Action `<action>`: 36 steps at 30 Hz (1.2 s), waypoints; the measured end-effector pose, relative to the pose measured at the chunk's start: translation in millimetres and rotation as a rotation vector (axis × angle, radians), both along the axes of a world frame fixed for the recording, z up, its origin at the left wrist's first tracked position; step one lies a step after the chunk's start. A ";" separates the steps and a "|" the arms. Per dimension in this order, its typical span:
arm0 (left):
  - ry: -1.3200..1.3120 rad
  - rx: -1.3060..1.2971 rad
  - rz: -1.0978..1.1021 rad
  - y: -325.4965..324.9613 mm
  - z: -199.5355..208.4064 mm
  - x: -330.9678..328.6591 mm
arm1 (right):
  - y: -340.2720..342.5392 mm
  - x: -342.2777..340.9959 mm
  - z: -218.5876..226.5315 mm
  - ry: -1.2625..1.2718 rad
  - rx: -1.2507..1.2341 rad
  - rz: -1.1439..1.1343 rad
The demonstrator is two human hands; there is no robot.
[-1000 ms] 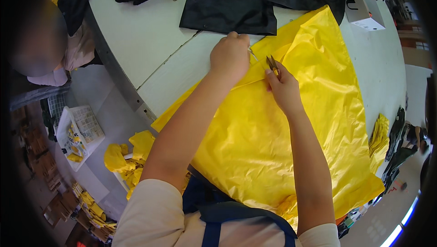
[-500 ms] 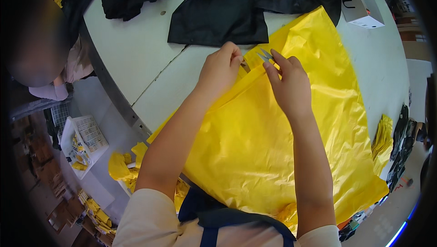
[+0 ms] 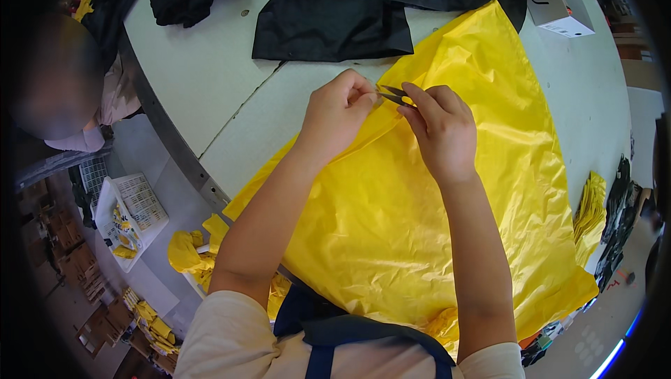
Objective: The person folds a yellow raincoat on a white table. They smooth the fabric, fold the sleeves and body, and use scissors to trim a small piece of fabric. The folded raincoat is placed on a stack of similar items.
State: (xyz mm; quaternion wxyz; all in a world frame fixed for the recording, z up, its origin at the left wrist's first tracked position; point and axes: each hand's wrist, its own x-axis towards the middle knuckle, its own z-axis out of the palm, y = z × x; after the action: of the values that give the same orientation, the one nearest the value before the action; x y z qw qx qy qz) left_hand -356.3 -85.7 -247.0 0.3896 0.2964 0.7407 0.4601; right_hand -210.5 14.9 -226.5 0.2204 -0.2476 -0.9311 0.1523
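A large sheet of shiny yellow fabric (image 3: 377, 232) lies over the table in front of me. My left hand (image 3: 337, 112) is closed in a pinch at its upper left edge; the fingers mostly hide what is between them. Small dark thread snips (image 3: 395, 94) are held between the thumb and fingers of my right hand (image 3: 446, 127). Their blades are apart and point left, with the tips right beside my left fingertips.
Black garments (image 3: 332, 22) lie along the far side of the pale table (image 3: 234, 127). A white box (image 3: 559, 5) stands at the far right, and folded yellow pieces (image 3: 590, 215) sit below it. Left of the table are a white basket (image 3: 136, 222) and another person (image 3: 115, 96).
My right hand has brought the snips left and slightly down, up to my left fingertips. The left hand stays at the fabric's edge, its fingers now drawn closer together.
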 end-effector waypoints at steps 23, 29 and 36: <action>-0.076 0.045 -0.017 -4.2 -2.5 10.4 | -1.5 -0.3 -6.0 0.057 0.136 -0.002; -0.055 0.086 0.010 -4.7 -2.8 11.0 | -3.2 1.4 -2.8 0.134 0.056 -0.015; -0.115 0.076 -0.013 -4.2 -3.4 10.7 | -0.8 2.0 -8.0 0.101 0.049 -0.010</action>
State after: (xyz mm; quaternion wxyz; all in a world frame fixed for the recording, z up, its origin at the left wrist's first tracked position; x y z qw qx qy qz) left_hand -345.6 -89.9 -250.4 0.4231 0.2888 0.6970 0.5018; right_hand -208.4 14.2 -234.4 0.2741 -0.2386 -0.9210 0.1405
